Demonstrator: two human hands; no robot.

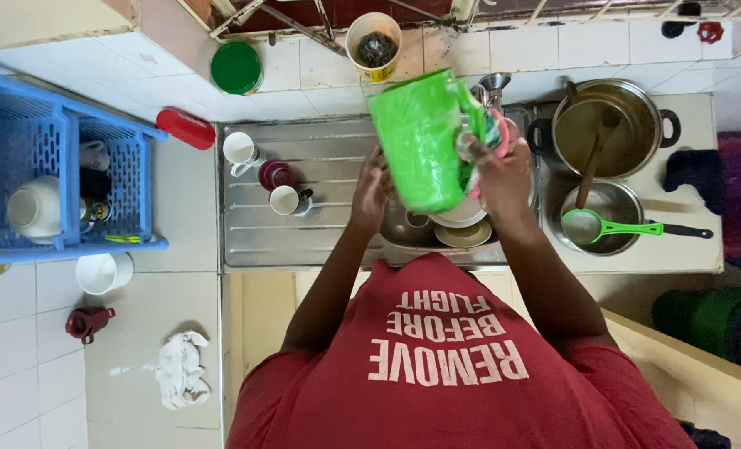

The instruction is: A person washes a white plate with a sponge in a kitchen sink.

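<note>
Left hand (370, 189) curled on the lower edge of a green plastic jug (418, 141) held over the sink (403, 229). Right hand (502, 170) closed on a cloth (491, 133) against the jug's side. Plates (462, 224) below. White cups (284, 199) on the drainboard, steel pot (607, 125) at far right.

Green plastic jug (418, 141), large, glossy, wet-looking; held up over the sink, tilted, mouth toward the top of the view; slightly blurred; left side and lower edge gripped from below; sponge (488, 133), green with pink and white bits, pressed against jug's right side, just beside its rim
</note>
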